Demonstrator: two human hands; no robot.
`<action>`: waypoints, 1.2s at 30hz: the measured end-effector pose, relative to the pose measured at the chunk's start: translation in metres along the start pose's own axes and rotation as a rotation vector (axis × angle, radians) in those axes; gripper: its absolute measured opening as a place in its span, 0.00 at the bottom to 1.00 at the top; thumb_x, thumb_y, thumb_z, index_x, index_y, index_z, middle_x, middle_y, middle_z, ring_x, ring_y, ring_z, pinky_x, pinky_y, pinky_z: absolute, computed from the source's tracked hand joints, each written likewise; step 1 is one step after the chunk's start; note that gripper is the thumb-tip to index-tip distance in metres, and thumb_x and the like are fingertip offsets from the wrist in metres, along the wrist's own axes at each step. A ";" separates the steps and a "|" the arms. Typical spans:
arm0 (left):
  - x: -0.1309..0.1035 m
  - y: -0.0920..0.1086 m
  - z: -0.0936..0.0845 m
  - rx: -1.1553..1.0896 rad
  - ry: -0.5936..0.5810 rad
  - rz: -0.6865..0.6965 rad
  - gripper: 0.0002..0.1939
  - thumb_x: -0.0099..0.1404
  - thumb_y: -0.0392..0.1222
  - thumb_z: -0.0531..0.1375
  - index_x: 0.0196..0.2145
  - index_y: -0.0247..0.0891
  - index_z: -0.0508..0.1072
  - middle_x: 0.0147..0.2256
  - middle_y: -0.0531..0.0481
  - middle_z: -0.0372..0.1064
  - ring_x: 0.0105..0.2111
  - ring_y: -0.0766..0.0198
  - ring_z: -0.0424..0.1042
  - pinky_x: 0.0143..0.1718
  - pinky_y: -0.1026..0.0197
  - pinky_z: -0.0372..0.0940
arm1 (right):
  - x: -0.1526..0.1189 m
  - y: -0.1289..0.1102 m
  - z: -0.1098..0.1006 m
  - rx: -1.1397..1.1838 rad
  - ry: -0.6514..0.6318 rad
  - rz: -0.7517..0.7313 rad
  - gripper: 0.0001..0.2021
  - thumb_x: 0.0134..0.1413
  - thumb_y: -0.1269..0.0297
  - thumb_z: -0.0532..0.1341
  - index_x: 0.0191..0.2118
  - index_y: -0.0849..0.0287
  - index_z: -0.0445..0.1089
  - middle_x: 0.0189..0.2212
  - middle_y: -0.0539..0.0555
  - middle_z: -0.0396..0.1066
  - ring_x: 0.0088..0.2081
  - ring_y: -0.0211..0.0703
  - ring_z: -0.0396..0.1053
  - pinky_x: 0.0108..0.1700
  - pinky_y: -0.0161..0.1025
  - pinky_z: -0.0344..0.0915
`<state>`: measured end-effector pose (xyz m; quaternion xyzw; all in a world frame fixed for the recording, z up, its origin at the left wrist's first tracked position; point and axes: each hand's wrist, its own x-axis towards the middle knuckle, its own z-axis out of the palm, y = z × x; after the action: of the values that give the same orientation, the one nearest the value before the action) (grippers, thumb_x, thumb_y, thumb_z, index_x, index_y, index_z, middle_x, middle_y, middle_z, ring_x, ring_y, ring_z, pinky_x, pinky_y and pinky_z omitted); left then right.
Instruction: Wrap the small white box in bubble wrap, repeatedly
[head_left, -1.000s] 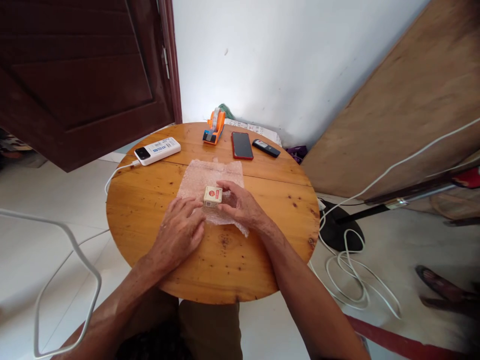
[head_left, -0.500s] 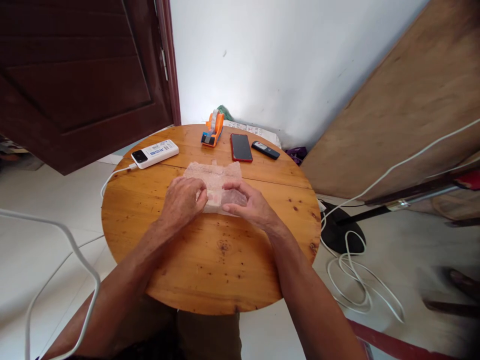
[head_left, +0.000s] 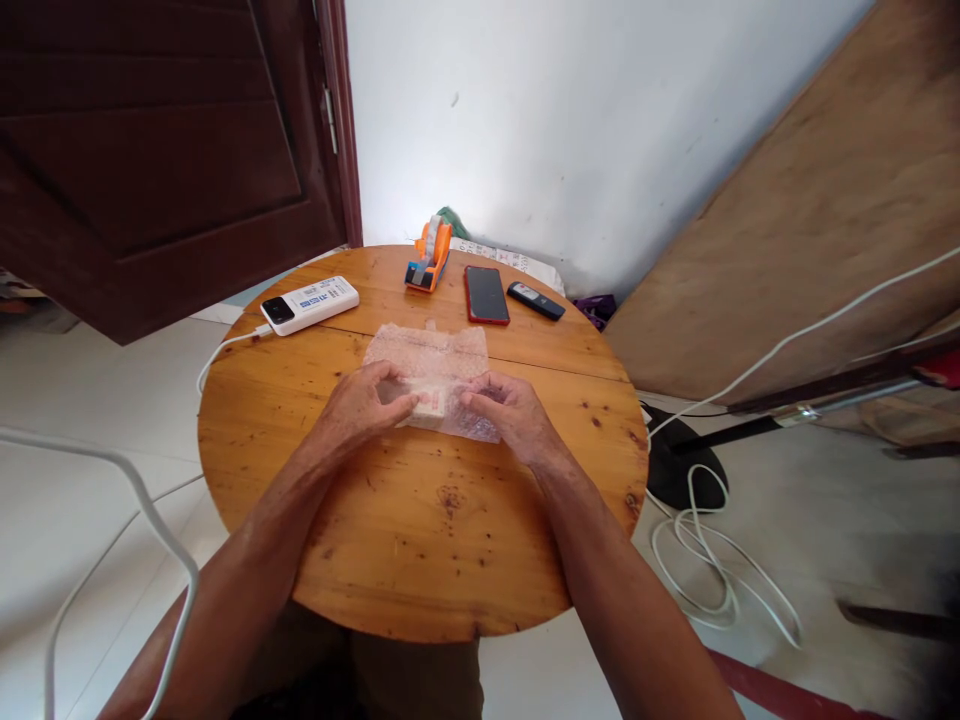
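A sheet of clear bubble wrap [head_left: 427,347] lies on the round wooden table in front of me. Under its near part shows a small white box [head_left: 429,403] with red print. My left hand [head_left: 364,405] grips the left end of the wrapped box, thumb on the near side and fingers curled behind. At the sheet's right side, my right hand [head_left: 517,412] pinches the bubble wrap between thumb and fingers. The fingertips of both hands are partly hidden by the wrap and the hands themselves.
Along the table's [head_left: 450,560] far side are a white power bank [head_left: 315,303] with a cable, an orange tape dispenser [head_left: 430,255], a red-edged phone [head_left: 487,295] and a black handheld device [head_left: 536,300]. A white cable [head_left: 720,570] coils on the floor at right.
My right hand has closed from a wider curl onto the wrap's right edge. More of the box's red print now shows between my hands. The view has shifted slightly.
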<state>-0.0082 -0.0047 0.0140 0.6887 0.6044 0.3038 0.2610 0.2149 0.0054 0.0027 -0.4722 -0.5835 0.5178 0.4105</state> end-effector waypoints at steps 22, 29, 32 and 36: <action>0.002 0.005 0.014 -0.349 -0.034 -0.029 0.08 0.51 0.44 0.59 0.25 0.37 0.68 0.24 0.55 0.64 0.23 0.69 0.61 0.22 0.68 0.56 | 0.001 0.003 -0.010 -0.385 0.019 0.014 0.13 0.46 0.55 0.63 0.22 0.57 0.64 0.19 0.48 0.65 0.22 0.36 0.59 0.24 0.34 0.52; 0.002 0.004 0.015 -0.388 -0.042 -0.034 0.08 0.51 0.43 0.59 0.29 0.37 0.69 0.25 0.55 0.64 0.24 0.69 0.62 0.23 0.68 0.57 | -0.007 -0.005 0.002 -0.766 0.236 -0.357 0.06 0.55 0.61 0.61 0.34 0.57 0.68 0.32 0.54 0.73 0.34 0.45 0.67 0.37 0.40 0.60; 0.003 0.002 0.017 -0.407 -0.049 -0.041 0.11 0.52 0.44 0.59 0.33 0.37 0.70 0.25 0.55 0.65 0.25 0.68 0.63 0.24 0.67 0.58 | -0.017 -0.015 0.012 -0.997 0.344 -0.649 0.05 0.61 0.65 0.57 0.37 0.57 0.70 0.38 0.57 0.74 0.41 0.49 0.67 0.45 0.46 0.57; 0.004 0.000 0.019 -0.430 -0.046 -0.021 0.12 0.52 0.44 0.59 0.34 0.37 0.71 0.28 0.53 0.69 0.27 0.66 0.66 0.29 0.65 0.62 | -0.028 -0.020 0.030 -1.167 0.246 -0.873 0.06 0.63 0.68 0.57 0.38 0.56 0.72 0.39 0.54 0.75 0.43 0.48 0.66 0.47 0.47 0.53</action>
<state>0.0059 -0.0002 0.0012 0.6175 0.5269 0.4072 0.4187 0.1897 -0.0289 0.0188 -0.3933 -0.8485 -0.1438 0.3236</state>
